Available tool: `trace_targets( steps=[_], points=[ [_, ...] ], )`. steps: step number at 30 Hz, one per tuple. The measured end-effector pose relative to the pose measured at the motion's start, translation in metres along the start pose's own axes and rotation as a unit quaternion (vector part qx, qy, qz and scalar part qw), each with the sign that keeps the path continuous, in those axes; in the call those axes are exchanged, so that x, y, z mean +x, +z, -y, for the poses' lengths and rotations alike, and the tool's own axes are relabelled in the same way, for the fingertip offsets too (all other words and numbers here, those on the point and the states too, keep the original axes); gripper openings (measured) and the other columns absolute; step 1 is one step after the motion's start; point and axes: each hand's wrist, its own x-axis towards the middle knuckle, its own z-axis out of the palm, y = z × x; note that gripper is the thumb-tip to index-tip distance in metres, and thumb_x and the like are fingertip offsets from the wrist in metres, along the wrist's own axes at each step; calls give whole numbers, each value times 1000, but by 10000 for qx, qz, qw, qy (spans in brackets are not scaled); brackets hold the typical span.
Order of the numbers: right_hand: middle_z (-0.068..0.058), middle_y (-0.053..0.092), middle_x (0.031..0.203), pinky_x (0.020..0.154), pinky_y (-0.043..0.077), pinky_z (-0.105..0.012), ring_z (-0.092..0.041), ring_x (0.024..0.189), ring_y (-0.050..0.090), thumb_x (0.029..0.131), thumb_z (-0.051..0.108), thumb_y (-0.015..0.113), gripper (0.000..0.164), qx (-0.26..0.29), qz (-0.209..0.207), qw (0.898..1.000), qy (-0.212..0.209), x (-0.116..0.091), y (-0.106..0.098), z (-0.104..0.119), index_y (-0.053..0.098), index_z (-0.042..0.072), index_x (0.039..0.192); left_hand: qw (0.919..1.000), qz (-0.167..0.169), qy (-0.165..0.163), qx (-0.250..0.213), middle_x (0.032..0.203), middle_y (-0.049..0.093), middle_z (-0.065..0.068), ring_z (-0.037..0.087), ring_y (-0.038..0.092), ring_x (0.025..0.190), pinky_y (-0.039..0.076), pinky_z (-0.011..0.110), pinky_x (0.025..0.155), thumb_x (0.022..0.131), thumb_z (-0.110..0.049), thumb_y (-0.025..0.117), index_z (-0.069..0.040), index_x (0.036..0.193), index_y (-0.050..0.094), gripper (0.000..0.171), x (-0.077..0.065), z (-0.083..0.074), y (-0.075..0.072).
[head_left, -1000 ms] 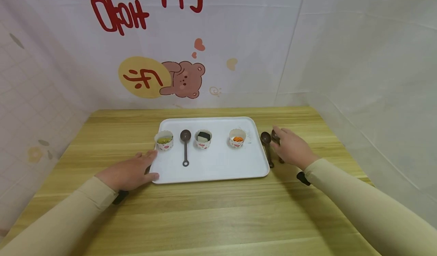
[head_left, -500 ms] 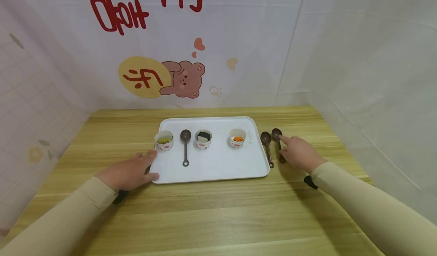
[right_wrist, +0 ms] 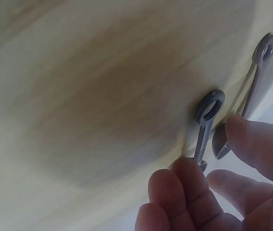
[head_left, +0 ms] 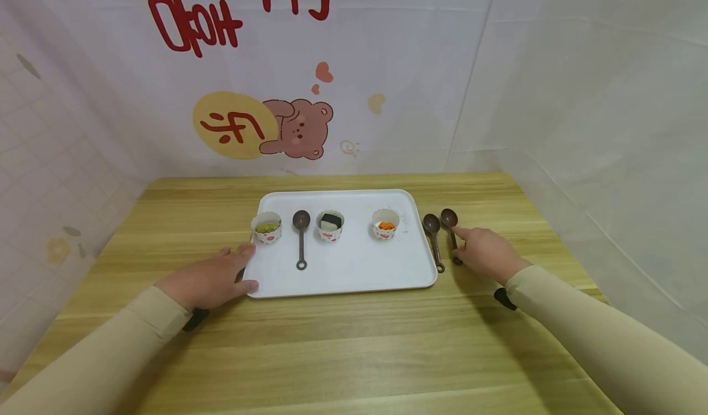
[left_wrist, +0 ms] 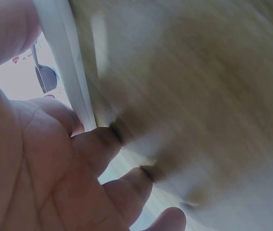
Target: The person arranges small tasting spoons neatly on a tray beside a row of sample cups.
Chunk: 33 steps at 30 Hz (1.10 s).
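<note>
My left hand (head_left: 207, 278) rests at the left edge of the white tray (head_left: 354, 273). In the left wrist view its loosely bent fingers (left_wrist: 131, 190) lie beside the tray's rim (left_wrist: 71, 57). My right hand (head_left: 487, 254) is at the outer brown measuring spoon (head_left: 449, 217), which lies on the table right of the tray. The index finger points toward its bowl. In the right wrist view, thumb and fingers stand apart near the handle (right_wrist: 203, 137), with a fingertip at it. A second measuring spoon (head_left: 431, 223) lies closer, along the tray's right edge.
On the tray stand a paper cup with green pieces (head_left: 267, 228), one with a black-and-white piece (head_left: 330, 225), and one with orange bits (head_left: 385, 224). A third measuring spoon (head_left: 301, 237) lies between the left two cups. Fabric walls (head_left: 387, 64) surround the wooden table (head_left: 354, 353).
My right hand has shifted right, off the outer spoon's bowl, uncovering it, and then stayed beside its handle. The left hand, tray and cups have not visibly moved.
</note>
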Motion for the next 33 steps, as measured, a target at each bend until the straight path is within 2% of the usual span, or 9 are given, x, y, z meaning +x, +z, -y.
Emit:
trace_targets(
  steps=[3,5,8,12,17,28,33],
  points=[
    [3,54,60,73,50,-39,-16,63,52,101,19,67,61,-66,28,10000,-22,-1,0,-1,48,-6,153,10000,14,-11,-6,170,29,27,61,27,152,32,70,121,102,-61,59,0,166,26,95,0,0,0],
    [-1,62,65,78,53,-43,-19,69,57,100,19,68,60,-150,18,9999,-54,-1,0,-1,50,-8,151,10000,14,-12,-9,170,28,27,61,27,152,32,70,121,102,-61,59,0,166,25,95,0,0,0],
    [-18,77,91,89,57,-51,-27,86,67,100,19,69,59,-231,-5,9997,-46,-2,0,1,52,-9,149,10000,4,-8,2,170,28,27,61,27,152,32,70,121,102,-61,59,0,166,25,95,0,0,0],
    [-31,71,126,100,55,-59,-41,112,72,100,21,69,58,-300,-27,9995,-37,-3,1,3,54,-9,147,10000,-8,-4,23,170,29,27,61,28,151,32,70,121,102,-61,59,0,166,25,94,0,0,0],
    [-32,70,127,101,55,-60,-48,117,70,99,20,71,55,-398,-80,9991,-140,-3,2,5,58,-10,143,10000,-4,-7,45,170,29,27,61,27,152,32,69,121,102,-60,58,0,166,25,94,0,0,1],
    [-27,75,119,97,57,-57,-34,103,73,100,17,70,50,-328,-67,9993,-156,-3,3,3,60,-8,141,10000,-4,-14,59,170,29,27,61,27,152,32,69,121,102,-60,58,0,166,25,94,0,0,1],
    [-27,75,118,96,58,-57,-36,104,74,100,18,70,48,-365,-92,9991,-219,-2,4,3,61,-8,140,10000,-19,-4,50,170,29,27,61,27,152,32,70,120,102,-60,58,1,166,25,94,0,0,1]
  ],
)
